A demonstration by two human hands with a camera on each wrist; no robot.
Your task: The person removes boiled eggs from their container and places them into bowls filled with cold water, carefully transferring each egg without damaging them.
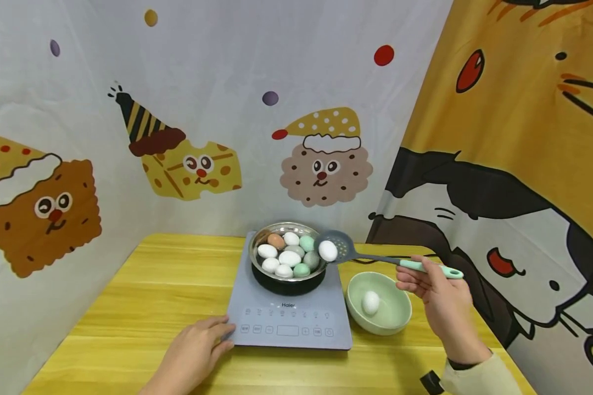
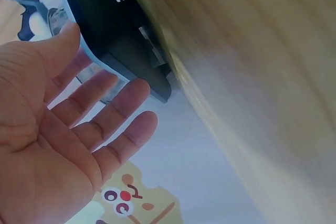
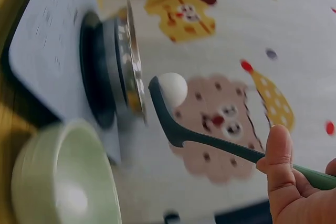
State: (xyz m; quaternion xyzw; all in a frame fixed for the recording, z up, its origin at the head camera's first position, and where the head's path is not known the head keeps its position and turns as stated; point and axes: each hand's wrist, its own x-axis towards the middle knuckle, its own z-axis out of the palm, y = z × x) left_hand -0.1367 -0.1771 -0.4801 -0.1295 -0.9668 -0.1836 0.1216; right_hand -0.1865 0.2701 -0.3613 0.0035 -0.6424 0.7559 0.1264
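My right hand [image 1: 442, 299] grips the mint-green handle of a grey slotted skimmer [image 1: 345, 245]. One white egg [image 1: 328, 251] lies on the skimmer's head, at the right rim of a steel pan [image 1: 287, 225]. Several white, brown, green and greyish eggs [image 1: 289, 258] fill the pan, which stands on an induction cooktop [image 1: 289, 323]. In the right wrist view the skimmer head with its egg is raised beside the pan rim. My left hand [image 1: 195, 351] touches the cooktop's front left corner, its fingers spread and extended in the left wrist view.
To the right of the cooktop stands a light green bowl [image 1: 380, 326] with one white egg [image 1: 370, 302] in it. A black cable [image 1: 370, 261] runs behind the bowl. A cartoon-printed curtain [image 1: 217, 66] hangs behind the wooden table [image 1: 128, 307].
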